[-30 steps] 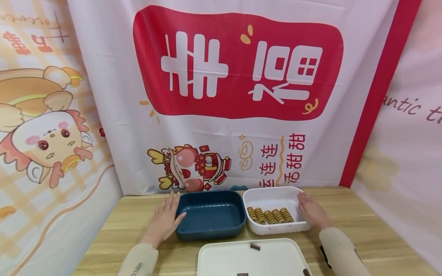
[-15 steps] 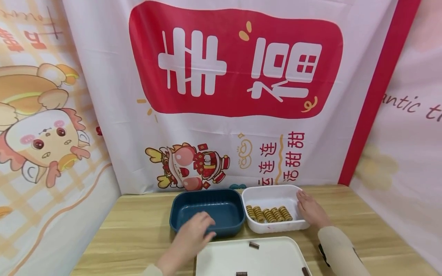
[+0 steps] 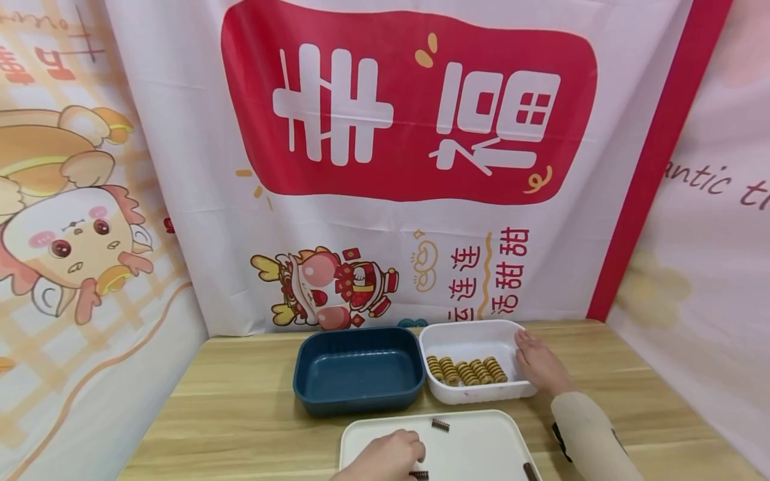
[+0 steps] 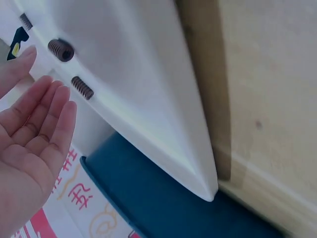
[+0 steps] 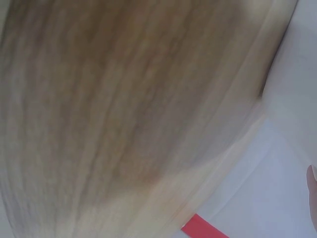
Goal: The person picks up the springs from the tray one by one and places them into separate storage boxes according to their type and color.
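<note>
Hovering low over the cream tray [image 3: 472,446], the L hand [image 3: 385,459] comes nearest, at the bottom of the head view; can't tell if it touches the tray. Per L wrist cam, its fingers [image 4: 62,130] are slightly bent & held close tog., thumb apart w/ a gap btwn, nothing pinched. The near coil [image 3: 419,475], dark brown, lies on the tray just beside the fingertips; wrist cam puts it just ahead of the thumb-finger gap, not in it. Right-hand coil [image 3: 530,471] sits by the tray's R rim; far coil [image 3: 440,425] lies nr the far rim, a bit beyond the fingers.

Next out: R sleeve [image 3: 592,437] w/ a black band [image 3: 562,442], then the R hand [image 3: 541,366] resting on the R end of the white tub [image 3: 490,395]. Its fingers look extended & close tog., tips at the rim; thumb not clear, & R wrist cam gets only a sliver of fingertip. Inside the tub, 5 ringed tan-brown rolls [image 3: 466,373] lie in a row, well apart from those fingers. Blue tub [image 3: 361,405] stands just L of it.

Both tubs & tray are on a wood-grain table [image 3: 228,387]. Bkgd: hanging white cloth [image 3: 204,254] w/ a red panel [image 3: 415,160] & white characters.
</note>
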Action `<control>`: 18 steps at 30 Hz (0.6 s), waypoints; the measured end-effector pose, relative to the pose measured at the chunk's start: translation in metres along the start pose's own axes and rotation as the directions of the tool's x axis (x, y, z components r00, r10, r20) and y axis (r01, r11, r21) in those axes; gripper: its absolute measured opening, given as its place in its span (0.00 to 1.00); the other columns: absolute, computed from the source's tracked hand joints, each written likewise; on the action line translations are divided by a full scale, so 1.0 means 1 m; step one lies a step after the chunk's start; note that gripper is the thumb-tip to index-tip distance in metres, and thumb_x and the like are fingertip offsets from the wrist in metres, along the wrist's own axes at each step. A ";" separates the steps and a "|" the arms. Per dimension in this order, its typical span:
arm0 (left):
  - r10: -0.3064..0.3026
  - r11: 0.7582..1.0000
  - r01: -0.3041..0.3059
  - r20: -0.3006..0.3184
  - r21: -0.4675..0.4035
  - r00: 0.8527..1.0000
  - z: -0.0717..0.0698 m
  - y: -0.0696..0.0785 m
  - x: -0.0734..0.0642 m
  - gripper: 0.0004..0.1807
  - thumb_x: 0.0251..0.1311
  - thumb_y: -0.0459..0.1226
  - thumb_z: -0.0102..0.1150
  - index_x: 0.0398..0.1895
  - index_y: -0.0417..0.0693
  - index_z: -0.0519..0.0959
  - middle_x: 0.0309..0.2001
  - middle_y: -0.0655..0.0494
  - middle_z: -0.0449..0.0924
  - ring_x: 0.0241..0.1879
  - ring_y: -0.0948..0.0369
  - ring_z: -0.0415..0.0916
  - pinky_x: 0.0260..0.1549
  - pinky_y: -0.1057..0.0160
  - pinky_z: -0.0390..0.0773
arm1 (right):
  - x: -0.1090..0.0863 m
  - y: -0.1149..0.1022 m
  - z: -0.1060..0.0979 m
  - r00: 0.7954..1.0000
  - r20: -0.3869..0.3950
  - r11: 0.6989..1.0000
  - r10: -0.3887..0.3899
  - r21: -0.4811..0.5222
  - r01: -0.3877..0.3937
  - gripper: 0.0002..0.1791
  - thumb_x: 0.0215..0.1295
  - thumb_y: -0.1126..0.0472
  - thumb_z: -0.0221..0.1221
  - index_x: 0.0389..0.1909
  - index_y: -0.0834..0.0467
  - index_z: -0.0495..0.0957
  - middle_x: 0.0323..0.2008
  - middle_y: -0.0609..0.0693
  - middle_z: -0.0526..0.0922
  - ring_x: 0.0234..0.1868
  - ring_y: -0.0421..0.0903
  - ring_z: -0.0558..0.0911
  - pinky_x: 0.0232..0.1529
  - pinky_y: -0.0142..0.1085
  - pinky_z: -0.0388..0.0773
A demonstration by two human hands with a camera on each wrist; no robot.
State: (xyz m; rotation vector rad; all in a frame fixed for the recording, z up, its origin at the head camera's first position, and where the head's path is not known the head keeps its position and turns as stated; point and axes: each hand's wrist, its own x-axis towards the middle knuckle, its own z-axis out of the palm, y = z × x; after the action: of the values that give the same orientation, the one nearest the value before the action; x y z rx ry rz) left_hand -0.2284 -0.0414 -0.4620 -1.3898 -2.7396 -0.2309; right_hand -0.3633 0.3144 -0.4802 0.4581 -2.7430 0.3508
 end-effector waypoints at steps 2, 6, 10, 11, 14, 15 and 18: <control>-0.001 1.000 0.001 0.021 -0.011 1.000 0.003 0.000 0.002 0.08 0.48 0.41 0.71 0.30 0.54 0.81 0.27 0.69 0.70 0.29 0.75 0.67 0.23 0.78 0.68 | 0.000 -0.001 -0.001 1.000 0.002 1.000 0.005 0.004 -0.005 0.23 0.68 0.67 0.49 0.58 0.80 0.66 0.60 0.73 0.67 0.63 0.68 0.64 0.63 0.57 0.59; 0.008 1.000 -0.008 0.022 -0.013 1.000 0.008 0.001 0.004 0.06 0.50 0.40 0.69 0.28 0.54 0.80 0.25 0.69 0.69 0.28 0.75 0.66 0.23 0.78 0.68 | 0.000 -0.002 -0.002 1.000 0.003 1.000 0.006 0.003 -0.006 0.23 0.68 0.67 0.49 0.58 0.80 0.66 0.60 0.73 0.67 0.63 0.68 0.64 0.63 0.57 0.58; 0.038 0.999 -0.038 -0.008 0.001 0.999 0.015 0.001 0.003 0.05 0.51 0.40 0.66 0.25 0.54 0.79 0.24 0.69 0.66 0.26 0.75 0.64 0.22 0.80 0.66 | 0.000 -0.003 -0.003 1.000 0.007 1.000 0.014 0.001 -0.014 0.23 0.67 0.67 0.49 0.58 0.80 0.66 0.61 0.73 0.66 0.64 0.68 0.64 0.64 0.57 0.58; 0.045 0.999 -0.045 -0.015 0.004 0.999 0.016 0.001 0.003 0.04 0.51 0.39 0.66 0.25 0.54 0.79 0.23 0.69 0.66 0.25 0.76 0.64 0.22 0.80 0.66 | 0.000 -0.004 -0.003 1.000 0.007 1.000 0.017 0.000 -0.017 0.23 0.68 0.67 0.49 0.58 0.79 0.66 0.61 0.73 0.66 0.64 0.68 0.64 0.64 0.57 0.58; 0.050 0.999 -0.050 -0.027 0.009 0.998 0.019 0.002 0.004 0.04 0.51 0.39 0.65 0.24 0.54 0.79 0.23 0.68 0.66 0.25 0.76 0.65 0.22 0.80 0.66 | 0.000 -0.005 -0.004 1.000 0.005 1.000 0.024 0.003 -0.024 0.24 0.68 0.66 0.48 0.59 0.79 0.66 0.61 0.72 0.66 0.64 0.68 0.64 0.64 0.57 0.58; 0.049 0.999 -0.049 -0.028 0.007 0.998 0.020 0.002 0.004 0.04 0.51 0.39 0.65 0.24 0.54 0.79 0.23 0.68 0.67 0.25 0.76 0.65 0.22 0.80 0.66 | -0.001 -0.005 -0.005 1.000 0.005 1.000 0.026 0.003 -0.026 0.24 0.68 0.66 0.48 0.59 0.79 0.66 0.61 0.72 0.66 0.64 0.68 0.64 0.64 0.57 0.58; 0.044 0.999 -0.044 -0.026 0.009 0.999 0.022 0.003 0.005 0.04 0.51 0.39 0.65 0.24 0.54 0.79 0.23 0.68 0.67 0.25 0.76 0.65 0.21 0.80 0.66 | -0.001 -0.005 -0.005 1.000 0.007 1.000 0.027 0.002 -0.027 0.24 0.68 0.66 0.48 0.58 0.79 0.66 0.61 0.73 0.66 0.64 0.68 0.64 0.64 0.57 0.58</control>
State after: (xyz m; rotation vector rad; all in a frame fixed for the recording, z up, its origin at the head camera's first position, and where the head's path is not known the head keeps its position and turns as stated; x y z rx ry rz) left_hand -0.2287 -0.0320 -0.4827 -1.4323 -2.6827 -0.2332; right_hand -0.3595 0.3112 -0.4747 0.4240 -2.7579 0.3593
